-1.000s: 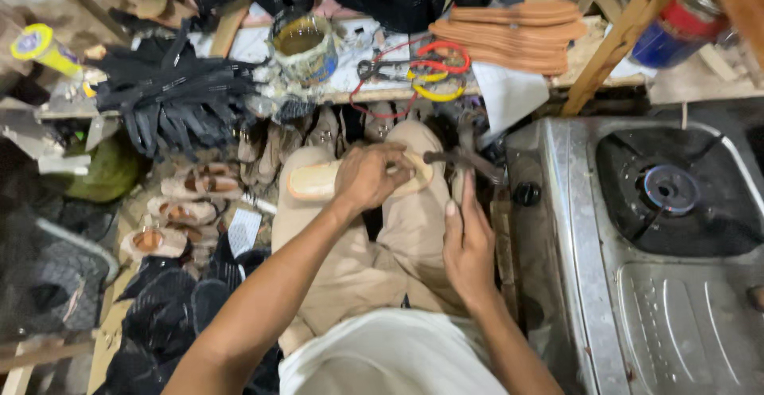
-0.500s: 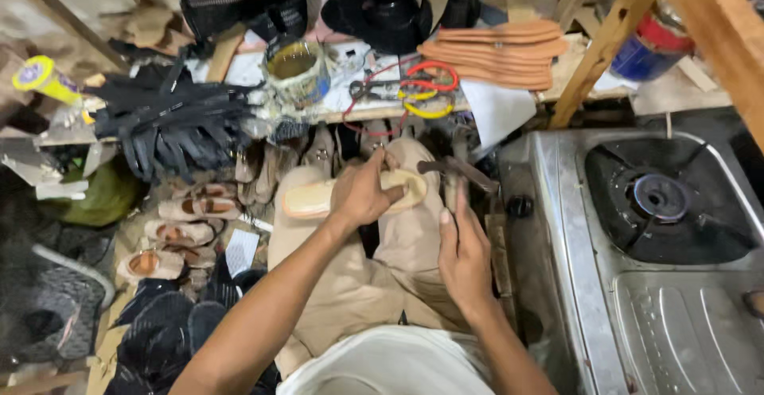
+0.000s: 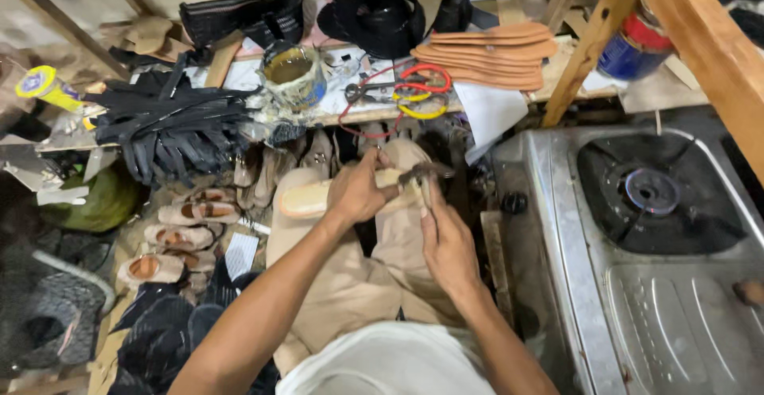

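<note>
Cluttered workbench (image 3: 239, 77): glue tin (image 3: 292, 71), scissors (image 3: 398, 90), stacked tan soles (image 3: 489, 53), black straps (image 3: 171, 120).

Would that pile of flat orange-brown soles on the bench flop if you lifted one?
Probably a little: the soles look thin and lie flat, so one may bend. Likely light. Loosely stacked, the pile could slide apart if pushed.

A cluttered low wooden bench (image 3: 350, 112) runs across the far side, stained and littered. To the right stands a steel gas stove (image 3: 637, 284) with a round burner (image 3: 651, 190). A slanted timber post (image 3: 593, 41) and a heavier wooden beam (image 3: 708, 53) cross the upper right. The floor (image 3: 103, 347) at left is dim, piled with dark scraps. Light is soft and warm.
</note>
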A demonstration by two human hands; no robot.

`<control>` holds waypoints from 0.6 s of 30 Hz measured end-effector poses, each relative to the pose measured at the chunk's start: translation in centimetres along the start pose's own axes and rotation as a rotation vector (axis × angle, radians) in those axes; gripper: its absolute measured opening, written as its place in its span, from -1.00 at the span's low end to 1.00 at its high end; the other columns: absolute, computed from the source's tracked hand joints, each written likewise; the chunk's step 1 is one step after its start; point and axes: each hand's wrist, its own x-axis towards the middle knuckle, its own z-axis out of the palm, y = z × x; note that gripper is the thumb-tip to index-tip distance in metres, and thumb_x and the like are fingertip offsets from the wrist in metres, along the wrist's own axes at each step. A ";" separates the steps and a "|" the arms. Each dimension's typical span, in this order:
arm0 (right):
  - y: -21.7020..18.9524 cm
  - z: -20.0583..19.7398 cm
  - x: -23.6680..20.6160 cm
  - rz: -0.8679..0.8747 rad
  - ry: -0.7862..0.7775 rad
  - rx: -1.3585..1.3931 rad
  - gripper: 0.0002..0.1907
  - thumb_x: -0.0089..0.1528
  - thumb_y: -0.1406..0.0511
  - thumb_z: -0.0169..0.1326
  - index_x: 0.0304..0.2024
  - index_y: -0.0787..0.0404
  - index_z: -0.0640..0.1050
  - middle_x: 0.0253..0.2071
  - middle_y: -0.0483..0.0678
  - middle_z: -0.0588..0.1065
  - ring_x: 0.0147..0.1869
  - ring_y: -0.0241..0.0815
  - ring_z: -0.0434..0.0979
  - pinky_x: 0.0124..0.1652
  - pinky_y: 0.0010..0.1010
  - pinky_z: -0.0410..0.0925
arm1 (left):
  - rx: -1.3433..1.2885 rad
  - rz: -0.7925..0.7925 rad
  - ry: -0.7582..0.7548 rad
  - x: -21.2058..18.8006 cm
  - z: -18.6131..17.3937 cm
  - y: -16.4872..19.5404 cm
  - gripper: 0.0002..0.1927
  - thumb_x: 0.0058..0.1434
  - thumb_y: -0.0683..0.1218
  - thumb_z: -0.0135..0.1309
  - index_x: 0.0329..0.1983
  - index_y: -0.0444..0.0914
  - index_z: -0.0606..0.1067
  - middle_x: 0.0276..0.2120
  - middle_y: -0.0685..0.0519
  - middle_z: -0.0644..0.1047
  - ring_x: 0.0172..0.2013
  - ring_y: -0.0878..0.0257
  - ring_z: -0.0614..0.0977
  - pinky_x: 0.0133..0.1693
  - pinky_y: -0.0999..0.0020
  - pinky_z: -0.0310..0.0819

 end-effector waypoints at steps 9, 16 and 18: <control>-0.4 0.0 -1.3 0.123 0.000 0.016 -0.45 0.38 0.32 0.00 0.42 0.28 0.29 0.07 0.28 0.52 0.11 0.23 0.54 0.04 -0.23 0.40 | 0.104 0.305 0.019 0.0 1.1 -2.5 -0.50 0.15 0.10 0.25 0.10 -0.16 0.46 0.07 -0.12 0.58 0.09 -0.11 0.59 0.08 0.01 0.47; -1.9 -1.9 -2.5 0.055 -0.466 0.189 -0.55 0.10 0.21 0.33 -0.01 0.30 0.63 -0.14 0.09 0.64 -0.08 0.06 0.64 -0.08 -0.28 0.44 | 0.704 0.448 -0.130 -1.2 -1.3 -2.1 -0.10 -0.03 0.29 0.26 0.42 0.12 0.30 0.33 -0.15 0.31 0.16 -0.21 0.45 0.14 -0.16 0.34; -2.9 -1.0 -3.2 -0.089 -0.710 0.178 -0.54 0.07 0.20 0.35 -0.03 0.29 0.65 -0.15 0.11 0.62 -0.05 0.08 0.59 -0.05 -0.27 0.40 | 0.648 0.311 -0.292 -1.2 -2.4 -1.9 -0.05 0.03 0.29 0.25 0.53 0.19 0.22 0.34 -0.15 0.30 0.13 -0.21 0.46 0.11 -0.12 0.35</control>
